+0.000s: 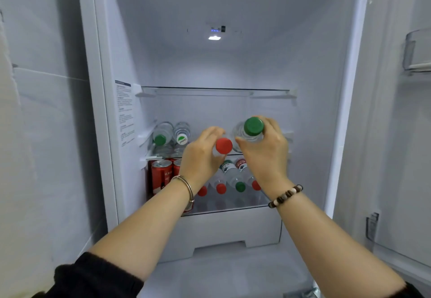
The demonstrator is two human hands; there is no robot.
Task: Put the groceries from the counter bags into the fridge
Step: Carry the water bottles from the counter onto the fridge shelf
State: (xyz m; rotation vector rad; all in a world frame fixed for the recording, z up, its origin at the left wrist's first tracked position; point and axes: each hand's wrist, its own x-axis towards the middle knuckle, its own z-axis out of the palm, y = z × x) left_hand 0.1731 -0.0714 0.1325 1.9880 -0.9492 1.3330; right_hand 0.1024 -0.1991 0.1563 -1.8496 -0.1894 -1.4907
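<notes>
Both my arms reach into the open fridge (233, 64). My left hand (200, 155) grips a clear water bottle with a red cap (224, 145), cap pointing at me. My right hand (268, 151) grips a clear water bottle with a green cap (253, 126), held a little higher and to the right. Both bottles hover at the middle shelf (154, 156), where two green-capped bottles (170, 134) lie on their sides at the left. On the shelf below lie several more bottles (229, 179) beside red cans (161, 175).
An empty glass shelf (214, 89) spans the fridge above my hands. The open fridge door (401, 134) with its bins stands at the right. A white drawer front (231, 230) sits under the lowest shelf. A grey wall is at the left.
</notes>
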